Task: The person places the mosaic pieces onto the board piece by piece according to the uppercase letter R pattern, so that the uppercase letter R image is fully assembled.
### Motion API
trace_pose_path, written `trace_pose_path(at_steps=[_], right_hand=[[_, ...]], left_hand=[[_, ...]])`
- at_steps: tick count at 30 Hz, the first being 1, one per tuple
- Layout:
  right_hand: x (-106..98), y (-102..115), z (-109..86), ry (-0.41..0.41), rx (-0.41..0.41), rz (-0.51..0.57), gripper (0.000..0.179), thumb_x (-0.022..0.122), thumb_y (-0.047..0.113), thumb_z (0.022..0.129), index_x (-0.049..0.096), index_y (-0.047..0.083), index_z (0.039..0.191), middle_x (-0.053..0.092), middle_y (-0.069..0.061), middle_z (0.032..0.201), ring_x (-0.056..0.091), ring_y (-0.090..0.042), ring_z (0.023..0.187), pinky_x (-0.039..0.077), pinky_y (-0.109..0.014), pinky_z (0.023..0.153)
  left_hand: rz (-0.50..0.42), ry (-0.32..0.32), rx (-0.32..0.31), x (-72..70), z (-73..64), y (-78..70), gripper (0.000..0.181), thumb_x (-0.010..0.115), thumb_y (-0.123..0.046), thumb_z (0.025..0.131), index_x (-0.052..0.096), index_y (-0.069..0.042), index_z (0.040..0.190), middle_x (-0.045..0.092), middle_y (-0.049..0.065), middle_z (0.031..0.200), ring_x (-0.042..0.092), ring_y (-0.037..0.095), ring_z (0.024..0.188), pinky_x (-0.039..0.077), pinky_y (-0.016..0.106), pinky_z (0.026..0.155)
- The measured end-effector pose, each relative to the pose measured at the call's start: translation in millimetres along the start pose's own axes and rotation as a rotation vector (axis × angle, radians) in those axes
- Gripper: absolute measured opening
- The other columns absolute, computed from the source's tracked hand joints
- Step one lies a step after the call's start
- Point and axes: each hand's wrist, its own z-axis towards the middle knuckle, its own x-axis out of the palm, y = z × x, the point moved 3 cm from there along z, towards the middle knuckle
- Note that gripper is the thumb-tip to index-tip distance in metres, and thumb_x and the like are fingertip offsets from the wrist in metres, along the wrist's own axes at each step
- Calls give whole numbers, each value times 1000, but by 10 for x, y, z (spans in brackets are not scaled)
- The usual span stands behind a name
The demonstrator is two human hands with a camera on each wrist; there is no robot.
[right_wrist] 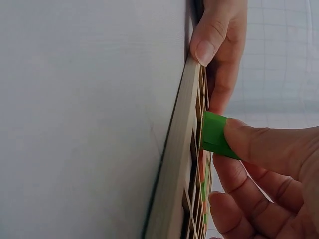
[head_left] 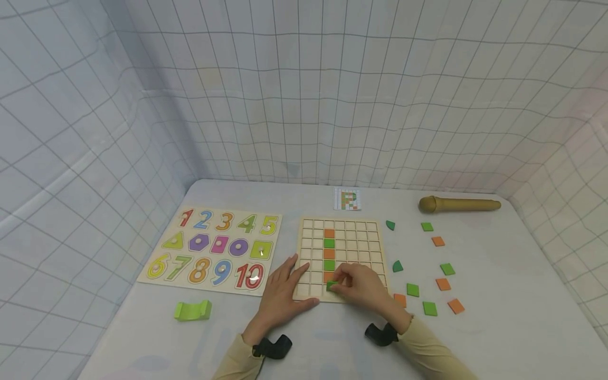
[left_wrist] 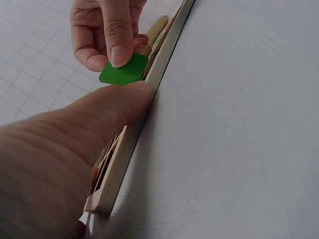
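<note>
My right hand pinches a green square tile between thumb and fingers, tilted, with its lower edge at the bottom row of the wooden grid board. Above that spot, one column of the board carries orange and green tiles in turn, among them a green tile and an orange tile. Spread over the board's lower left corner, my left hand rests with straight fingers, its thumb along the front edge. In the left wrist view the held tile shows just beyond that thumb.
Loose green and orange squares and two dark green quarter-round pieces lie right of the board. A number puzzle and a light green curved block are at left. Behind are a pattern card and a tan microphone-shaped object.
</note>
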Motion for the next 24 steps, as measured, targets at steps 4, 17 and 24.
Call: trace_pose_path(at_steps=[4,17,24], right_hand=[[29,3,16,29,-6,-11,16,78,26,79,63,24,80,53,18,68,44,-2,56,38,-22,51],[73,9,34,79,-13,-20,13,78,24,80,65,21,81,53,16,68,44,-3,57,37,-22,51],[58,32,25,65,-35,-49,12,78,23,79,67,20,81,52,16,68,44,-2,57,38,-22,51]], left_hand=[[-1,2,-5,2,1,-1,79,70,-56,76,47,-16,141,26,10,153,22,27,138,21,50,107],[-7,-2,-2,9,2,8,80,70,-56,76,47,-16,141,26,10,153,23,28,138,21,51,107],[-1,-16,13,5,-1,-2,78,70,-54,76,49,-14,140,28,12,151,24,30,137,22,52,106]])
